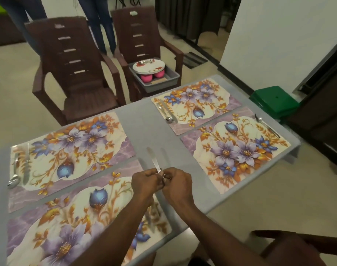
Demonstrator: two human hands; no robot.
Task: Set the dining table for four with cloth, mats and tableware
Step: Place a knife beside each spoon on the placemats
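A grey cloth [144, 127] covers the table, with floral mats on it: far left [71, 148], near left [67, 223], far right [196, 102], near right [234, 150]. My left hand [146, 182] and right hand [178, 184] meet above the table's middle, both gripping the handle end of a steel knife [154, 160] that points away from me. A spoon and knife [19, 171] lie on the far left mat, another pair [166, 112] on the far right mat, and cutlery [267, 125] on the near right mat. More cutlery [151, 214] lies under my forearms.
Two brown plastic chairs [75, 73] stand beyond the table. The right one holds a grey tray [163, 83] with white plates and pink cups. A green stool [275, 102] is at the right. People's legs stand at the back. A chair arm [298, 242] is near me.
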